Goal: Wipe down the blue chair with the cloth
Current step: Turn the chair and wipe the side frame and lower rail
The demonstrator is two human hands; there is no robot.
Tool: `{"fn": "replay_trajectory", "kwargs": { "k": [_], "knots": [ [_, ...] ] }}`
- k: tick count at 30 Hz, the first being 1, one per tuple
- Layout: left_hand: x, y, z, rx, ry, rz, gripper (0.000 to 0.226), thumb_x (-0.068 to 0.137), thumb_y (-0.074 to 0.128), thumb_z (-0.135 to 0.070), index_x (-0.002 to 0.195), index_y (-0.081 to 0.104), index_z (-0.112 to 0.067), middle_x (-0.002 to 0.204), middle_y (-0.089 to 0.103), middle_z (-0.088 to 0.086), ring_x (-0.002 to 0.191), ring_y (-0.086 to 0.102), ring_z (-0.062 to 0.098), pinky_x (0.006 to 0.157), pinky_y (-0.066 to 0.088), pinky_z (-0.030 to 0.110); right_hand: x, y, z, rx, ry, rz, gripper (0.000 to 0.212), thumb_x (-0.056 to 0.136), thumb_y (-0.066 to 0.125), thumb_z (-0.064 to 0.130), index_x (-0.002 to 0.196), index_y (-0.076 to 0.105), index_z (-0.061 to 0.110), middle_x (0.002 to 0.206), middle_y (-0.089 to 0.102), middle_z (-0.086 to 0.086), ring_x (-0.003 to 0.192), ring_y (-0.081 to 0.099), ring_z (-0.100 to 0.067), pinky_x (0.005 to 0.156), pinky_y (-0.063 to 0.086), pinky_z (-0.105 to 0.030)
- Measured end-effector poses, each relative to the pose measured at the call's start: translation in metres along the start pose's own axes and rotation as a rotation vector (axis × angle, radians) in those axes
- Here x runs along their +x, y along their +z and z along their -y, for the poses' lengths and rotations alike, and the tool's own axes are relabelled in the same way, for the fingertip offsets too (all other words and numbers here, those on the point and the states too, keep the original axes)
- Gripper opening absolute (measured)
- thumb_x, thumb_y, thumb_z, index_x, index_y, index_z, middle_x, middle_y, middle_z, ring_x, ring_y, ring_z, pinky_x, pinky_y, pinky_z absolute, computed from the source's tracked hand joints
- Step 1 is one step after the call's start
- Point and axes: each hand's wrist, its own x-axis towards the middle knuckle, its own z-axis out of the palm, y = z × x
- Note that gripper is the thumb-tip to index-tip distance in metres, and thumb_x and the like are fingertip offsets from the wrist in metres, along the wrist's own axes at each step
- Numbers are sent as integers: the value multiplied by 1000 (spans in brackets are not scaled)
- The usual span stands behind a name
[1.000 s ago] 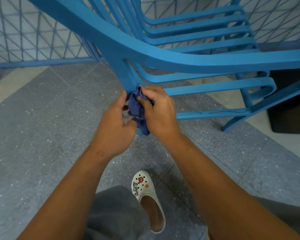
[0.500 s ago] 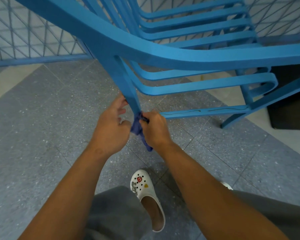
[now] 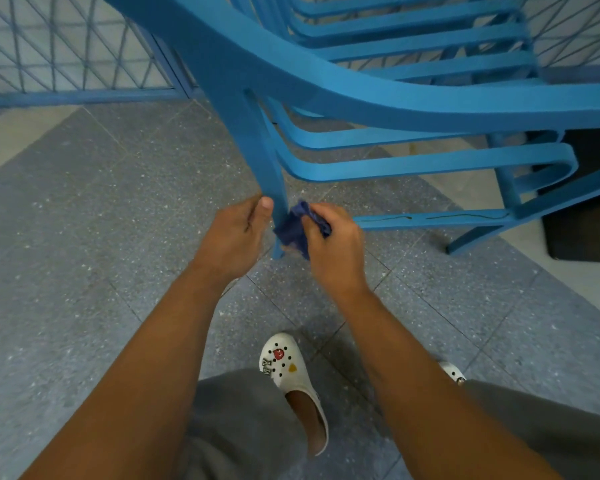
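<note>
Both hands have slid down the blue chair (image 3: 361, 95) leg | right hand (image 3: 333, 242) grip clamps cloth (image 3: 293, 232) on leg | left hand (image 3: 238, 233) grip pinches leg, steadying.

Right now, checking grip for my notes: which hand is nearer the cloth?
Right. The right hand grips the cloth against the chair leg; the left hand is across the leg.

Right hand (image 3: 333, 244) pressing dark cloth (image 3: 297, 230) to blue chair (image 3: 326, 91) leg, left hand (image 3: 234, 237) beside it
</note>
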Motion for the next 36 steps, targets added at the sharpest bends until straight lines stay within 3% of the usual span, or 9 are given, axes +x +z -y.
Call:
{"fn": "replay_trajectory", "kwargs": {
  "k": [3, 8, 12, 16, 22, 27, 29, 33, 36],
  "knots": [
    [3, 3, 4, -8, -10, -3, 62, 104, 27, -52, 104, 67, -4, 99, 71, 17, 92, 67, 29, 79, 52, 39, -1, 31, 0, 30, 17, 18, 13, 99, 59, 7, 97, 72, 7, 92, 64, -2, 84, 58, -12, 74, 43, -20],
    [3, 5, 1, 16, -23, -25, 72, 102, 24, -56, 101, 65, 3, 100, 69, 24, 85, 64, 26, 83, 51, 51, -4, 43, -18, 69, 176, 63, 33, 101, 52, 1, 71, 60, 13, 69, 55, 13, 63, 54, 9, 59, 43, -20],
    [2, 7, 2, 32, 7, -74, 64, 102, 26, -52, 88, 62, -1, 83, 67, 17, 79, 62, 28, 71, 49, 46, -5, 40, -33, -33, 107, 101, 17, 99, 57, 4, 92, 73, 2, 89, 66, 1, 80, 55, 5, 73, 44, -9],
    [5, 16, 5, 137, 37, -102, 36, 105, 36, -43, 81, 51, -22, 60, 46, -13, 52, 48, 2, 49, 29, 18, -28, 26, -51, -53, 107, 13, 23, 97, 65, 9, 118, 73, 6, 112, 64, -10, 96, 60, -12, 83, 38, 1],
    [14, 27, 17, 237, -2, -80, 26, 106, 45, -40, 91, 57, -22, 64, 49, -16, 57, 50, 3, 57, 33, 29, -13, 30, -47, -31, 130, -33, 23, 99, 64, 15, 119, 73, 9, 107, 62, -8, 91, 56, -7, 79, 40, -1],
    [16, 27, 17, 273, 5, -82, 25, 105, 46, -38, 86, 54, -24, 64, 49, -18, 57, 51, 2, 51, 32, 18, 17, 54, -31, -268, 112, 71, 26, 94, 55, 7, 116, 67, 13, 116, 56, -11, 102, 55, -24, 85, 48, -32],
    [16, 28, 18, 260, -5, -86, 27, 105, 48, -38, 85, 58, -23, 64, 51, -16, 58, 53, 4, 54, 36, 23, 15, 58, -36, -367, 97, 119, 28, 91, 55, 4, 115, 65, 13, 118, 54, -14, 106, 54, -31, 88, 50, -45],
    [17, 29, 18, 232, -15, -105, 33, 103, 54, -38, 94, 70, -10, 70, 62, -1, 62, 59, 20, 61, 45, 33, 1, 50, -49, -507, -49, 198, 29, 90, 57, 0, 115, 68, 9, 113, 56, -19, 104, 53, -39, 84, 48, -49],
    [18, 28, 16, 229, -12, -102, 33, 102, 56, -35, 94, 71, -7, 67, 57, -3, 59, 55, 17, 60, 39, 30, -12, 38, -53, -474, -28, 236, 33, 90, 58, 3, 120, 68, 13, 116, 56, -17, 104, 54, -37, 86, 47, -46]
  ]
}}
